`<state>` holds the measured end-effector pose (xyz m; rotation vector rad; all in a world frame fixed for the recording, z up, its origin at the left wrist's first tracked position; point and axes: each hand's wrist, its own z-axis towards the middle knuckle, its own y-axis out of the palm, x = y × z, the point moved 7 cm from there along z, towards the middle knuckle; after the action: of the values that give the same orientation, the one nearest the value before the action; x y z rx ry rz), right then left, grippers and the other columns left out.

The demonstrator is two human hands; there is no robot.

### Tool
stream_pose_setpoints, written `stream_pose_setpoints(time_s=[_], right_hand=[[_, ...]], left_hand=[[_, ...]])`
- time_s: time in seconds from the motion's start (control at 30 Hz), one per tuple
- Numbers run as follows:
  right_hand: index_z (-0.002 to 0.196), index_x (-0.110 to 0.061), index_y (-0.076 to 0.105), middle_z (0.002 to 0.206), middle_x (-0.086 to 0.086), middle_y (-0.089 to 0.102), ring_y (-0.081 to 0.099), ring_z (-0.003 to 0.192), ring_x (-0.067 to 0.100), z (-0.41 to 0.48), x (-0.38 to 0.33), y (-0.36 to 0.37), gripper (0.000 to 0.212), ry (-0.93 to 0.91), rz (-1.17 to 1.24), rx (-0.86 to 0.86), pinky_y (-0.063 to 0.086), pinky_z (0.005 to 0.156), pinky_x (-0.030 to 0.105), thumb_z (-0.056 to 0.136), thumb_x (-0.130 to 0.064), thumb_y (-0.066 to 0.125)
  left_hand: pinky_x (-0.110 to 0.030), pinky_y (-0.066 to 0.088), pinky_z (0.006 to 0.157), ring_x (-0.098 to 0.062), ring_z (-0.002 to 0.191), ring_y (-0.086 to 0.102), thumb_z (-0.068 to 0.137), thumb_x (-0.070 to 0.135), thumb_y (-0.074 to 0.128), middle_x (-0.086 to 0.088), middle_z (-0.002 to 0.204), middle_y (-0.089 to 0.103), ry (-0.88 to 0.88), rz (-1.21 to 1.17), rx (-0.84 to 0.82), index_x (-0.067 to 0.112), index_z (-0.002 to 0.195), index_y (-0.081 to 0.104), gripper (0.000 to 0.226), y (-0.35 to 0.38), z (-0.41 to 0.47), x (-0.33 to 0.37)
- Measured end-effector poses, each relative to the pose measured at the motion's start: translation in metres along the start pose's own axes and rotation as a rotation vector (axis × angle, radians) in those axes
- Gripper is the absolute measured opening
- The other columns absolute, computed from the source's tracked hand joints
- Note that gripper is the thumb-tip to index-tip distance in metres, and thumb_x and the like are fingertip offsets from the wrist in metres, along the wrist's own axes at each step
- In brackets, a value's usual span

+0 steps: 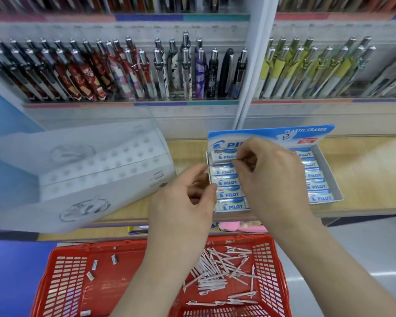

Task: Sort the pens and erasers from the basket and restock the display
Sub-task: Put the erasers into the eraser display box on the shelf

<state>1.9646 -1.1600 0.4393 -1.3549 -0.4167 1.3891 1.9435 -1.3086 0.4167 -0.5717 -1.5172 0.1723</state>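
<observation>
A blue and white eraser display box (325, 177) stands on the wooden shelf, filled with rows of white Pilot erasers (226, 183). My right hand (268, 172) hovers over the box's middle, its fingertips pinching at an eraser in the back row. At the box's left edge my left hand (183, 204) has curled fingers, and whether it holds an eraser is hidden. Below, a red basket (66, 282) holds several pale pink pens (217, 273) on the right. A few small erasers (94, 264) lie on its left.
A clear acrylic pen stand (78, 170) with round holes sits left of the eraser box. Behind, shelf racks hold rows of upright patterned pens (124, 72) and yellow-white pens (306, 72). Pink items (242, 226) lie on a lower ledge.
</observation>
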Motion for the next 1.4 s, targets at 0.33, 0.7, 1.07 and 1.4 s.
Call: stream_pose_setpoints(time_s=[0.33,0.7,1.07,1.4], right_hand=[[0.089,-0.017,0.068,0.077,0.002,0.07,0.061,0.074,0.026,0.0,-0.005,0.003,0.008,-0.034,-0.004,-0.15,0.046,0.066,0.034,0.087,-0.02,0.062],[0.088,-0.03,0.066,0.068,-0.011,0.065,0.059,0.067,0.009,-0.051,-0.051,-0.031,0.012,-0.243,0.314,-0.299,0.044,0.062,0.022,0.081,-0.025,0.057],[0.085,-0.03,0.069,0.072,-0.018,0.065,0.058,0.073,0.004,-0.189,-0.13,0.123,0.017,-0.501,0.215,-0.89,0.044,0.066,0.015,0.081,-0.013,0.069],[0.113,-0.031,0.06,0.089,-0.012,0.061,0.059,0.074,0.004,-0.305,-0.135,0.389,0.04,-0.338,0.123,-1.145,0.045,0.072,0.019,0.081,-0.009,0.067]], left_hand=[[-0.02,0.054,0.078,0.008,0.078,0.064,0.084,0.02,0.067,0.031,0.085,0.068,-0.029,-0.063,-0.004,0.044,0.103,0.065,0.031,0.0,-0.001,-0.004],[-0.012,0.048,0.075,0.005,0.075,0.064,0.085,0.008,0.06,0.026,0.085,0.069,-0.109,-0.033,0.239,0.036,0.085,0.07,0.03,-0.067,-0.073,-0.046],[-0.019,0.045,0.075,0.001,0.076,0.059,0.084,0.004,0.055,0.018,0.083,0.067,-0.64,0.13,0.494,0.038,0.077,0.065,0.036,-0.175,-0.247,-0.249],[-0.029,0.048,0.077,-0.017,0.089,0.063,0.084,0.012,0.053,0.007,0.095,0.07,-0.807,0.405,0.296,0.025,0.095,0.07,0.024,-0.205,-0.269,-0.492]])
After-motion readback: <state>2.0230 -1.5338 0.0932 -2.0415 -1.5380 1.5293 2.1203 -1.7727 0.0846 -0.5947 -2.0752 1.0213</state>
